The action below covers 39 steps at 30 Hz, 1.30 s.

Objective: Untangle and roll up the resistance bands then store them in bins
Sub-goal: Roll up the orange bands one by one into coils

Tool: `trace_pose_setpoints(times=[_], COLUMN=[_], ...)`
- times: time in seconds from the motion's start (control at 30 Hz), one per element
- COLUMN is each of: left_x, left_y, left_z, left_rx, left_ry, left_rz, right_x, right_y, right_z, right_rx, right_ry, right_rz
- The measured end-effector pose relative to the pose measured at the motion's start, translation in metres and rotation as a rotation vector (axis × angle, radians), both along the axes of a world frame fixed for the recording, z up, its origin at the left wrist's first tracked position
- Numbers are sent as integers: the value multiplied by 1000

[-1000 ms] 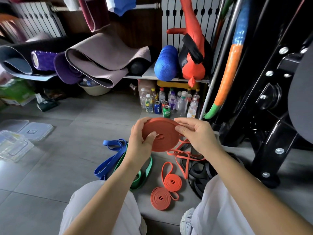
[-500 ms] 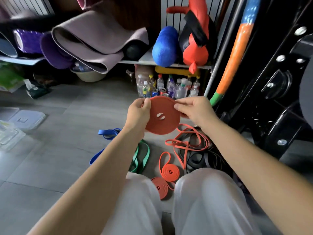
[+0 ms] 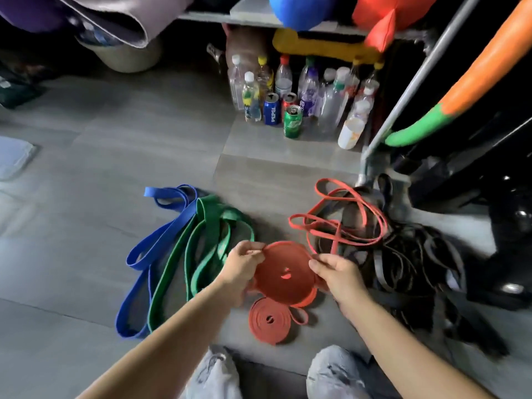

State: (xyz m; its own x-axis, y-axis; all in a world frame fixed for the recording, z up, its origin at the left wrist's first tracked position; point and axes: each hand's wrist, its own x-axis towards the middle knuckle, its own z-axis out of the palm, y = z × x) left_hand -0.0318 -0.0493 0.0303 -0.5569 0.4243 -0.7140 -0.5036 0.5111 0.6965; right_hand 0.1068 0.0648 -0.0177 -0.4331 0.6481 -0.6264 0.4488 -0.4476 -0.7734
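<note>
A rolled orange band disc (image 3: 283,273) is held low over the floor between both hands. My left hand (image 3: 240,270) pinches its left rim and my right hand (image 3: 336,273) pinches its right rim. Just below it a smaller rolled orange band (image 3: 269,319) lies flat on the floor, and part of another orange roll (image 3: 305,300) shows under the disc. A loose orange band (image 3: 339,226) lies tangled over a heap of black bands (image 3: 403,260) to the right. To the left, a blue band (image 3: 152,249) and a green band (image 3: 198,243) lie unrolled.
Several bottles and cans (image 3: 296,99) stand under a shelf at the back. A black machine frame (image 3: 489,180) and a metal pole (image 3: 403,90) stand on the right. A clear bin lid (image 3: 13,159) shows at the left edge. My shoes (image 3: 214,375) are at the bottom.
Both hands have lowered the rolled orange disc from chest height down to just above the floor by the other orange rolls. The view has tilted downward.
</note>
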Motion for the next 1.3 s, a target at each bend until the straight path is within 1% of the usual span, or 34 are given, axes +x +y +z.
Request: trace_pose_setpoints(times=[0.1,0.2,0.33,0.43,0.53,0.6,0.7,0.8,0.83,0.93,1.03,1.13,1.3], left_x=[2,-4,-14,-20,-23,-24,-24,-26,-25,-12,5,13,23], left_y=[3,8,21,30,34,38,44,51,52,58,63,56,49], left_z=[-47,-78,-107,-124,-139,-151,-173,-197,-206,-220,-218,-218,-206], left_rx=[-69,-93,-82,-109,-84,-68,-117,-181,-224,-330,-339,-326,-327], left_ry=[-101,-157,-232,-277,-346,-343,-202,5,80,212,255,302,414], left_rz=[23,68,120,145,123,68,-31,-30,-115,-524,-716,-917,-1038], right_x=[3,-4,-14,-17,-16,-15,-14,-20,-24,-42,-64,-83,-103], right_y=[-4,0,6,11,21,29,43,61,68,87,98,99,100], right_z=[-50,-85,-121,-141,-156,-161,-165,-163,-162,-159,-162,-171,-182], right_rx=[-60,-50,-72,-161,-205,-256,-316,-323,-310,-237,-161,-17,136], right_ry=[-94,-129,-132,-105,-101,-84,-55,-4,14,34,11,-46,-96], right_rz=[-62,-70,-66,-115,-179,-231,-265,-258,-252,-191,-82,86,240])
